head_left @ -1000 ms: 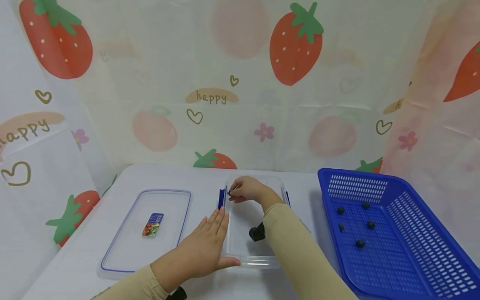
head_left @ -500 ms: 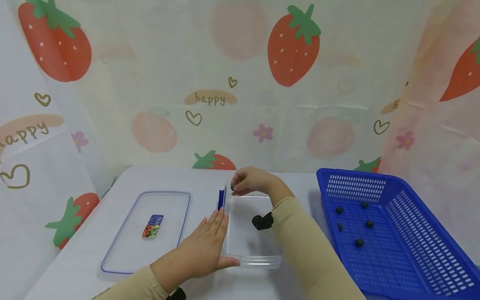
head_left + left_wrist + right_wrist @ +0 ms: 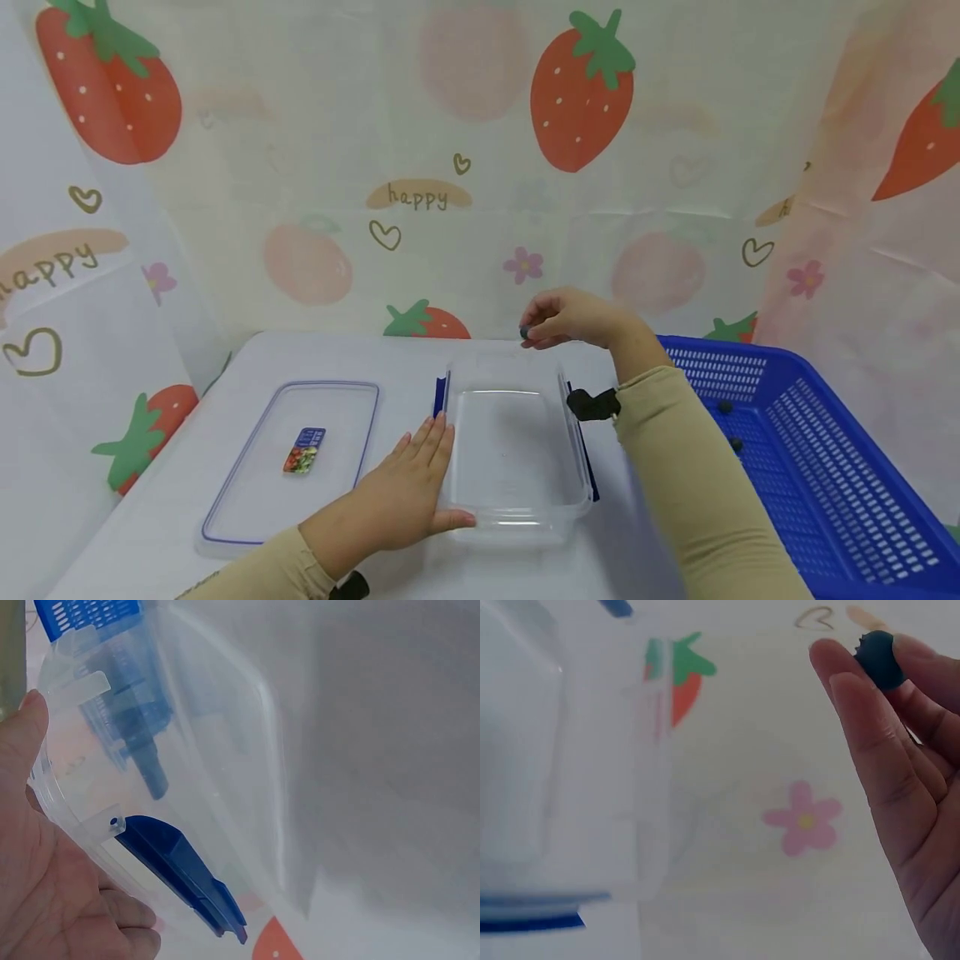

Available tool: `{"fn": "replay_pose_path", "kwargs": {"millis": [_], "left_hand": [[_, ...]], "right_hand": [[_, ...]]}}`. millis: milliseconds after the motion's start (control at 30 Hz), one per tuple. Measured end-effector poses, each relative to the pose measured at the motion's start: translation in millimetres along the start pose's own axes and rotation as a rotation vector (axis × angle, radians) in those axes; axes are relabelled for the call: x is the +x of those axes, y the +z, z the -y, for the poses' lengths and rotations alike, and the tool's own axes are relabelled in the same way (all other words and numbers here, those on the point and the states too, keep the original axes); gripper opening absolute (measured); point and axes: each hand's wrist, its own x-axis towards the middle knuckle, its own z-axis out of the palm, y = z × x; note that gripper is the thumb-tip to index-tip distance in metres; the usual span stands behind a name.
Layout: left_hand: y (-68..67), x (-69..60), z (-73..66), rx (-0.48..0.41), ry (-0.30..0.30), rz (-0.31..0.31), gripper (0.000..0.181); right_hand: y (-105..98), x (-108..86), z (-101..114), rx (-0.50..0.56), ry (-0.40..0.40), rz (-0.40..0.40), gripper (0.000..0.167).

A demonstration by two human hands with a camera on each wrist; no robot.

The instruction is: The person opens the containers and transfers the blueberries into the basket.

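My right hand [image 3: 576,320] pinches a small dark blueberry [image 3: 881,664] between thumb and fingertips. In the right wrist view its jagged crown shows. The hand is raised above the far end of a clear plastic box [image 3: 517,518] with blue side latches, apart from it. My left hand [image 3: 393,504] rests along the left rim of that box, fingers straight and together, thumb spread toward the near edge. From the left wrist view, the thumb lies by the clear rim and a blue latch [image 3: 176,862] hangs just beyond the fingers.
A blue slotted basket [image 3: 855,475] stands at the right; dark blueberries [image 3: 725,407] lie inside, partly hidden by the right sleeve. On the left lies a clear lid [image 3: 240,500] with a blue seal and a printed label [image 3: 303,451]. A strawberry-print sheet hangs behind.
My right hand, holding the blueberry, has risen from inside the box near its left side and moved up and to the right. My left hand has stayed on the rim.
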Motion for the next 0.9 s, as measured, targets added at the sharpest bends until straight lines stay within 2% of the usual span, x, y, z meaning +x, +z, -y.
{"fn": "replay_pose_path", "kwargs": {"millis": [100, 267, 500, 733, 900], "left_hand": [[0.0, -0.4, 0.6, 0.008, -0.001, 0.006, 0.104], [-0.7, 0.6, 1.8, 0.027, 0.004, -0.001, 0.106], [-3.8, -0.5, -1.1, 0.013, -0.015, 0.002, 0.103], [-4.3, -2.8, -3.9, -0.004, -0.016, 0.001, 0.102], [-2.0, -3.0, -3.8, 0.000, -0.009, -0.001, 0.104]], "right_hand": [[-13, -15.8, -2, 0.009, -0.003, -0.005, 0.018], [-34, -44.3, -2, -0.036, 0.008, -0.011, 0.021], [-54, -79.8, -10, -0.075, 0.021, 0.014, 0.022], [-70, -115.4, -34, -0.116, 0.067, -0.018, 0.024], [-79, -137.1, -56, -0.144, 0.117, -0.002, 0.023]]}}
